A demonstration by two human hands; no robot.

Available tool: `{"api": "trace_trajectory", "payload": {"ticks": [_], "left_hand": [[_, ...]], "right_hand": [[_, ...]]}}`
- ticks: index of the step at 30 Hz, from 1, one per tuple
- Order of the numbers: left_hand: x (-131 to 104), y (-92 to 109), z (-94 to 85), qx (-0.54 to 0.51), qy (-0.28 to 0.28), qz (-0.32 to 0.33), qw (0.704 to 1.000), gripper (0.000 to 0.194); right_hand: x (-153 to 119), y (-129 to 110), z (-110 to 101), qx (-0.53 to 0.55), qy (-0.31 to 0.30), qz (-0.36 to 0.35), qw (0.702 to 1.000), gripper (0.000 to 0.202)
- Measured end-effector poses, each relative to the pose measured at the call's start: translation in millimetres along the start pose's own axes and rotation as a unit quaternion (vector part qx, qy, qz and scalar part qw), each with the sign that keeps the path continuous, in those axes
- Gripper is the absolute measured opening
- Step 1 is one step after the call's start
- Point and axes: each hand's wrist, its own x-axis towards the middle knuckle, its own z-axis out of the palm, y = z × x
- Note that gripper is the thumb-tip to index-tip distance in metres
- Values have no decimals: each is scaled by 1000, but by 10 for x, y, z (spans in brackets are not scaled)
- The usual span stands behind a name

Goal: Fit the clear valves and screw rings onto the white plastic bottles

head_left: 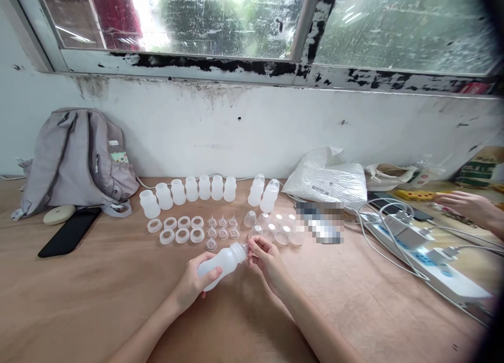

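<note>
My left hand (199, 279) is wrapped around the body of a frosted white baby bottle (222, 266), which is tilted with its top toward the right. At that top, my right hand (265, 258) pinches the clear bottle nipple (244, 249) between its fingertips, which partly hide it. Just beyond lie several collar rings (182, 236), loose nipples (222, 233) and clear dome caps (281, 238). Several open bottles (191, 188) stand upright in a row behind them. To their right, two capped bottles (270, 196) stand together.
A grey backpack (79, 158), black phone (70, 231) and round cream case (59, 214) are at left. A plastic parcel (326, 176) rests by the wall. At right are a power strip (433, 268) with cables and another person's hand (468, 205).
</note>
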Motion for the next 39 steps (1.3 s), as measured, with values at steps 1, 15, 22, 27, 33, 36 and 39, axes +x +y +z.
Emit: {"api": "trace_trajectory", "payload": {"ticks": [1,15,22,27,33,36,39], "left_hand": [[-2,4,3,4,-2,-1,1000,36],[12,38,3,-18,-17,-16,1000,38],[41,-47,-58,-108,94,29,989,46],[79,-73,-102,-138,124,33,982,49],[85,-42,-104,-42,170,99,980,49],[67,-50,-104,9,189,133,973,47],[27,-52,-97,116,192,200,954,44]], "right_hand": [[6,2,-5,-7,6,-5,1000,23],[31,-9,-52,-36,64,-99,992,19],[75,-102,-129,-27,96,-112,989,26],[-13,19,-19,-152,-1,-124,981,20],[-188,175,159,-327,-117,-157,924,12],[-209,154,203,-336,-105,-179,919,16],[-180,93,220,-286,-30,-212,934,33]]}}
